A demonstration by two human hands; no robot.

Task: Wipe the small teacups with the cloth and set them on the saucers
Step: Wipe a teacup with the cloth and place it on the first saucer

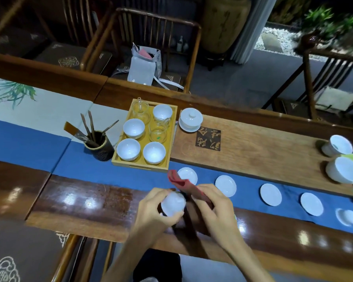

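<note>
My hands work close together over the near edge of the dark wooden counter [73,204]: my left hand [151,210] is wrapped around a small white porcelain teacup [174,202], tipped so its side meets the folded red cloth [183,185] pinched in my right hand [214,206]. Just beyond them, five white round saucers [271,194] lie bare along the blue runner [102,169], ready for cups. Four more white teacups [128,149] wait in the yellow wooden tray [140,166].

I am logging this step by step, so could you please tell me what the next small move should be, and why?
Probably keep wiping: the left hand holds a white teacup, the right hand presses the red cloth against it, and the nearest saucer stands empty.
</note>
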